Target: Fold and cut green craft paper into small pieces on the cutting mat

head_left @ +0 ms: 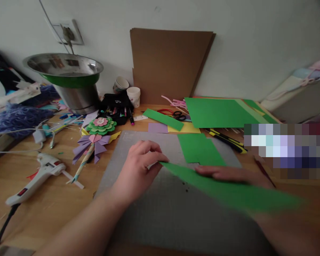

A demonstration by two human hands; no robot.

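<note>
My left hand [142,163] pinches the left corner of a green paper sheet [226,193] between thumb and fingers. The sheet is raised and tilted over a grey cutting mat [154,220], its right end smeared by motion. Behind the sheet is my right hand [221,174], fingers stretched out flat along its upper edge. The sheet covers its palm, and its thumb is hidden. Another green paper piece [201,147] lies on the mat just beyond my right fingertips.
Left stand a glue gun [40,177], a paper flower [97,137] and a metal basin [64,67]. Behind the mat are a green strip [164,119], scissors [178,115], green sheets [216,112] and paper cups [133,96]. Utility knives [226,140] lie right; brown cardboard [168,64] leans on the wall.
</note>
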